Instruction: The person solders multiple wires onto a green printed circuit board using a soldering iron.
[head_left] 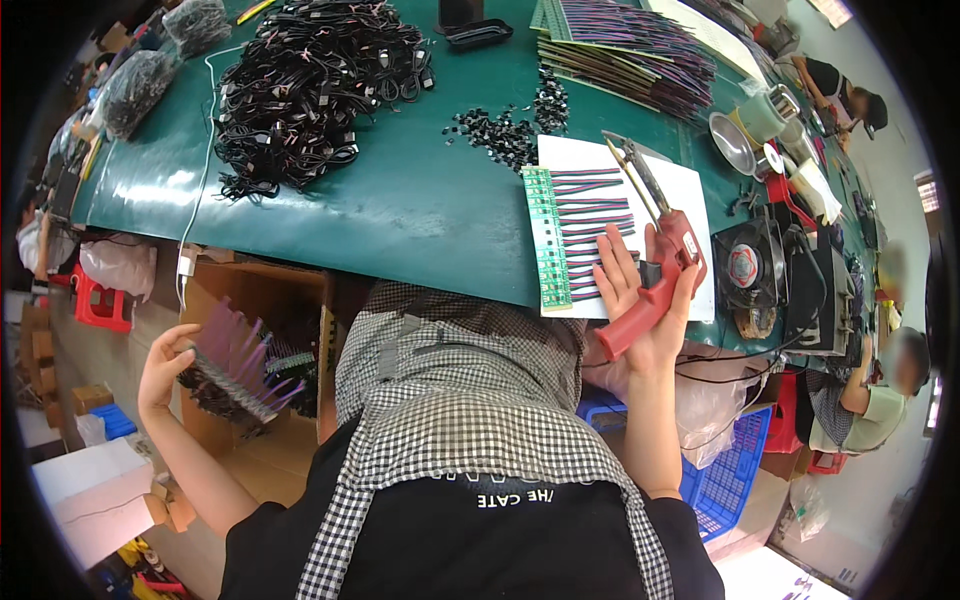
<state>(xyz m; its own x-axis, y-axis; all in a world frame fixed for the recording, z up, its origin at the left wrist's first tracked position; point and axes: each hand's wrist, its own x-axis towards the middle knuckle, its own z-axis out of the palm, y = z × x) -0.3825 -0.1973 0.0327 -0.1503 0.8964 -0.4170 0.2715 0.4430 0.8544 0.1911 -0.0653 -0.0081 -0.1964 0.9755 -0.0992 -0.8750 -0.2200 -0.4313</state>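
Observation:
My left hand [165, 365] is at the left, above an open cardboard box. Its thumb and fingers are curved and apart, beside the end of a blurred strip with purple wires [235, 375]. The strip looks loose from the fingers. My right hand [655, 330] is palm up over the table's front edge and holds a red soldering gun [655, 300] across the palm, its thumb against the body and some fingers stretched out. The gun's metal tip points away from me. Just left of it, a green circuit board panel [546, 240] with rows of dark and pink wires lies on a white sheet [690, 190].
A heap of black cables [310, 90] covers the table's back left. Small black parts [500, 135] lie mid-table, with stacked wired panels [630, 50] behind. A fan [745, 265] stands at the right. The cardboard box [210, 290] is below the table, a blue crate [735, 480] lower right. Other people work far right.

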